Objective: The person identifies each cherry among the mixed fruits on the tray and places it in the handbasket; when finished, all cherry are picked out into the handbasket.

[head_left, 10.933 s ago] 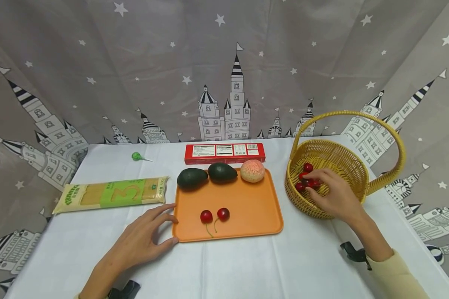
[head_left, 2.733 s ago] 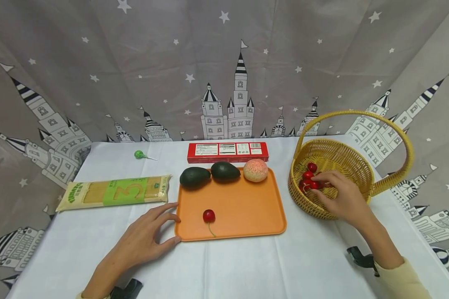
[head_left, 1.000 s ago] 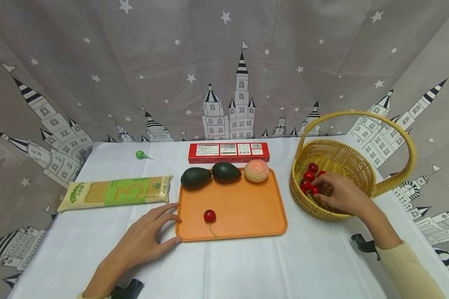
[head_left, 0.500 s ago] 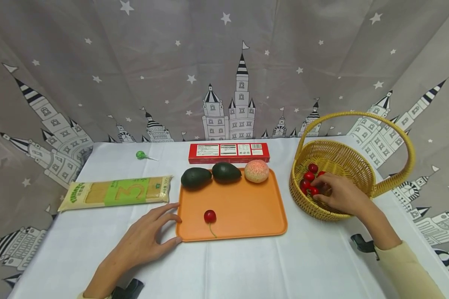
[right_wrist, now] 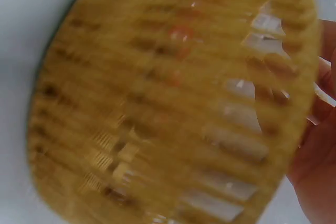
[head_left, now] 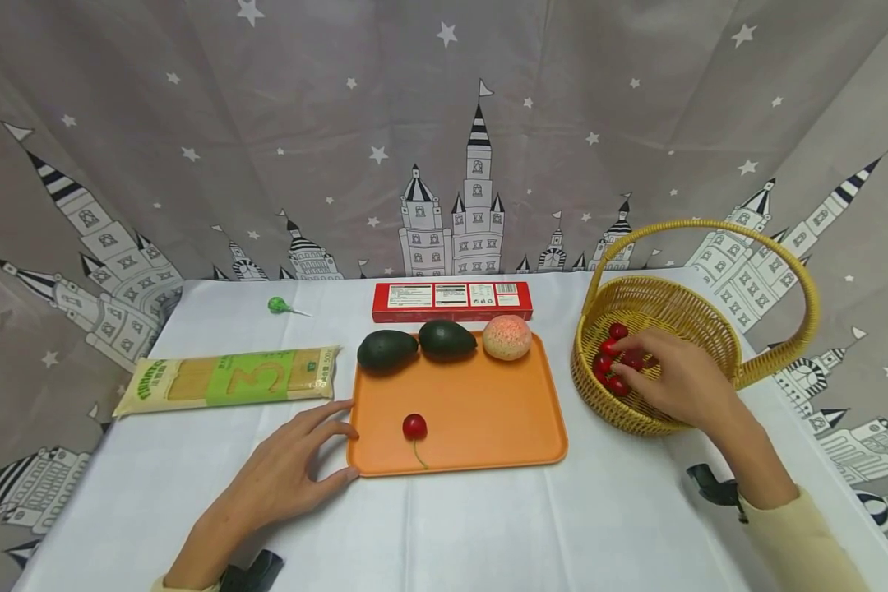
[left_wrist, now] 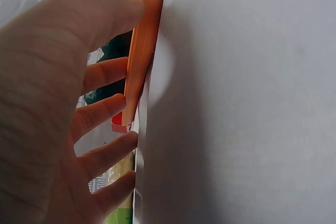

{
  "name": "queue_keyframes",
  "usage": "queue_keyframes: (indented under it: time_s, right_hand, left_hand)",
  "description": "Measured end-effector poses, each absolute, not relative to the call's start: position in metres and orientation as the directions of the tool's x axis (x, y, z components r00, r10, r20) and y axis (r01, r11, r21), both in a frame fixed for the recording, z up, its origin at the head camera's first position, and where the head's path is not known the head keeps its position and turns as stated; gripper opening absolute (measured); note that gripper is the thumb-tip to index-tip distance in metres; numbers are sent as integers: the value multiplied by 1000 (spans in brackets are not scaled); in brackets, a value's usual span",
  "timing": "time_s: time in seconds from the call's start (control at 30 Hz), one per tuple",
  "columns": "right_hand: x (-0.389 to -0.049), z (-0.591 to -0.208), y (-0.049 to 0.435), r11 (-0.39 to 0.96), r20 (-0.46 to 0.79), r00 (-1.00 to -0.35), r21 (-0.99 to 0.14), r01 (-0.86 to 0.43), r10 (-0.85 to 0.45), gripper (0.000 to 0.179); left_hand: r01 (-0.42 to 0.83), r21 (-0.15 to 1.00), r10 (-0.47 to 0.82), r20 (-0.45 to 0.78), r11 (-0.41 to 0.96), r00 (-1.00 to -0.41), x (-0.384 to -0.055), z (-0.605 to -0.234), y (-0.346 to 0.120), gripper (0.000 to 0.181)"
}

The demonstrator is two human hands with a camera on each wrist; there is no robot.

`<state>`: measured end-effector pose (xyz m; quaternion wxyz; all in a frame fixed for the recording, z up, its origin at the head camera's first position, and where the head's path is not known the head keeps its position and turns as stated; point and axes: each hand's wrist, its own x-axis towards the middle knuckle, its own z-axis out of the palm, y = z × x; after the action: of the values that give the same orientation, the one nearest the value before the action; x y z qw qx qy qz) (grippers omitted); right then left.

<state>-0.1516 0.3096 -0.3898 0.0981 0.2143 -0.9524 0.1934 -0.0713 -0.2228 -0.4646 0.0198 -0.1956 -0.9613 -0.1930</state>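
My left hand (head_left: 289,473) rests by the near left corner of an orange tray (head_left: 488,411), its spread fingers and thumb touching the rim. One red cherry (head_left: 414,427) with a stem lies on that tray. My right hand (head_left: 677,378) reaches into a yellow wicker basket (head_left: 710,316). Several cherries (head_left: 617,386) lie there, and one dark red cherry shows between my index finger and thumb, which stand apart; whether they pinch it I cannot tell. In the right wrist view the blurred basket wall (right_wrist: 131,77) hides most of that hand (right_wrist: 320,156).
Two avocados (head_left: 387,351) and a peach (head_left: 506,338) lie along the tray's far edge. Behind them is a red box (head_left: 451,316). A noodle packet (head_left: 229,380) and a green lollipop (head_left: 277,305) lie to the left. The basket's tall handle (head_left: 810,304) arches over its opening.
One of two cherries left the tray between 10.9 and 2.7 seconds ago. In the last half second my right hand has risen slightly inside the basket, uncovering more cherries. My left hand stayed put.
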Motion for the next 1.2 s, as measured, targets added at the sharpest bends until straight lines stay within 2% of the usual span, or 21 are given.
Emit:
queue_keyframes:
  time_s: [0.23, 0.5, 0.93, 1.2]
  right_hand:
    - [-146, -387, 278, 745, 414, -791, -314, -588, -450, 33]
    - [-146, -399, 242, 626, 430, -706, -337, -704, -563, 34]
    - [-140, -412, 184, 569, 235, -667, -371, -734, -707, 32]
    - [-135, -413, 152, 539, 175, -623, -360, -761, -763, 31]
  left_hand:
    - [391, 360, 373, 122, 847, -920, -71, -464, -223, 38]
    - [406, 369, 383, 136, 836, -914, -72, -467, -224, 39]
    - [393, 365, 376, 119, 844, -919, -71, -466, -225, 38]
    - [379, 369, 369, 101, 849, -924, -71, -464, -224, 38]
